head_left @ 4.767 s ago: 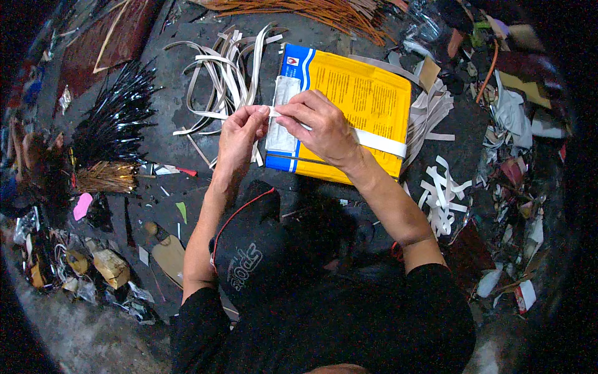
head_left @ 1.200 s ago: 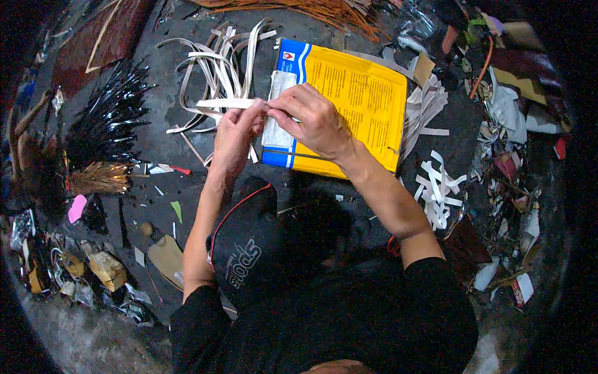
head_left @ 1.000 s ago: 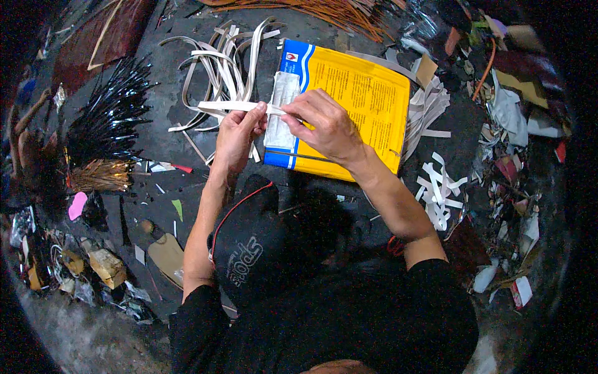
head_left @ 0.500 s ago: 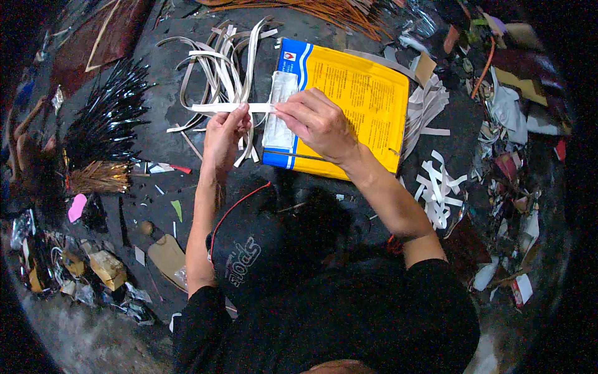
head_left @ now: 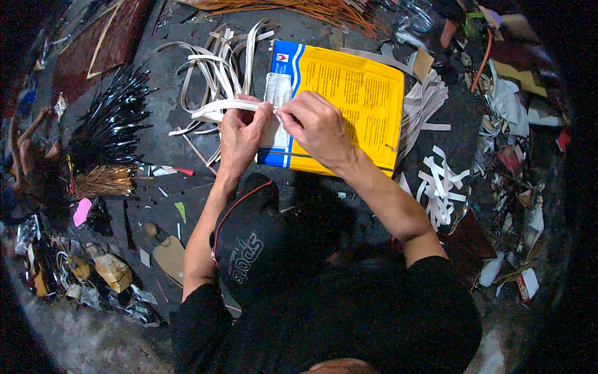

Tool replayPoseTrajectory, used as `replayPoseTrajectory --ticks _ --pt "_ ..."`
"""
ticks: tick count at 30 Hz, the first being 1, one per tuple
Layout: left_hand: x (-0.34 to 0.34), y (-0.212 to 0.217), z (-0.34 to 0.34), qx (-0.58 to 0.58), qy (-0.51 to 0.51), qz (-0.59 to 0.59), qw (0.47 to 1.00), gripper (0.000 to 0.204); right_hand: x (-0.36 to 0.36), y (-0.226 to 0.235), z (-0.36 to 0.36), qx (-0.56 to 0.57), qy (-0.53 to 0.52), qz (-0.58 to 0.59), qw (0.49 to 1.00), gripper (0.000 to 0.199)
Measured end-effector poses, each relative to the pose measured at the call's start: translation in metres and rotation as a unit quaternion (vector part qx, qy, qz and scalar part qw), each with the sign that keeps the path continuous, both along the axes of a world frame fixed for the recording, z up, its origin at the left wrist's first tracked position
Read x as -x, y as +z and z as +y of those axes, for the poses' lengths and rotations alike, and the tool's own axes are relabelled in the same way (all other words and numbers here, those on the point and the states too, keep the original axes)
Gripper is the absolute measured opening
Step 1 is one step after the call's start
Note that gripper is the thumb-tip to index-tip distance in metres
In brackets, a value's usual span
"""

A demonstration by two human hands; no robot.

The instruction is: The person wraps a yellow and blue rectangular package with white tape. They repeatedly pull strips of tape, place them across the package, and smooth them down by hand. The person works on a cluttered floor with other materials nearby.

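My left hand (head_left: pixel 242 134) and my right hand (head_left: pixel 316 126) meet over the left edge of a yellow and blue bag (head_left: pixel 349 93) lying flat on the dark floor. Both hands pinch a long white strip (head_left: pixel 219 107) that runs out to the left from my fingers. The left hand grips it from above. The right hand's fingertips hold its end near a pale patch on the bag. A heap of similar curved white strips (head_left: pixel 215 62) lies just beyond my left hand.
A fan of dark sticks tied to a straw bundle (head_left: pixel 109 134) lies at the left. Short white offcuts (head_left: pixel 439 187) sit right of the bag. Orange-brown reeds (head_left: pixel 324 9) lie at the top. Scraps and litter (head_left: pixel 517 124) crowd the right and lower left edges.
The white strip has been drawn out further to the left through my hands. My left hand shifted slightly left along it while my right hand stayed over the bag's edge.
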State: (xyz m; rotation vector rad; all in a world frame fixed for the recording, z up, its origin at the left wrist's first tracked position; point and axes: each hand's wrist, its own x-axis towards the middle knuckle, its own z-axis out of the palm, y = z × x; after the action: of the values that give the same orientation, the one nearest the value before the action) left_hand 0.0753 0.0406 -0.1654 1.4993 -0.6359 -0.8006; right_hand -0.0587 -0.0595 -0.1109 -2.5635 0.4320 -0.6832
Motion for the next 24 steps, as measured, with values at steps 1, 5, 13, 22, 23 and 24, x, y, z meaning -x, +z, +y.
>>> replayPoseTrajectory --ticks 1,5,13,22,23,24 --pt "0.001 0.001 -0.001 -0.005 -0.004 0.01 1.0 0.018 0.004 -0.002 0.003 -0.019 -0.015 0.001 1.0 0.015" --pt "0.003 0.006 0.0 -0.019 -0.013 -0.001 1.0 0.015 0.003 -0.003 0.022 0.013 -0.043 0.022 0.999 0.037" --pt "-0.018 -0.023 0.018 0.122 0.041 0.418 0.899 0.02 0.003 0.002 0.043 0.104 -0.089 0.093 0.986 0.051" --pt "-0.077 0.135 -0.025 0.009 -0.096 -0.161 0.982 0.037 0.101 0.062 -0.102 0.007 -0.111 0.015 0.994 0.033" --pt "-0.073 0.144 -0.025 0.02 -0.098 -0.132 0.986 0.037 0.125 0.088 -0.116 -0.031 -0.149 0.057 0.987 0.029" --pt "-0.07 0.145 -0.023 0.027 -0.097 -0.105 0.989 0.037 0.149 0.112 -0.123 -0.072 -0.185 0.092 0.976 0.024"
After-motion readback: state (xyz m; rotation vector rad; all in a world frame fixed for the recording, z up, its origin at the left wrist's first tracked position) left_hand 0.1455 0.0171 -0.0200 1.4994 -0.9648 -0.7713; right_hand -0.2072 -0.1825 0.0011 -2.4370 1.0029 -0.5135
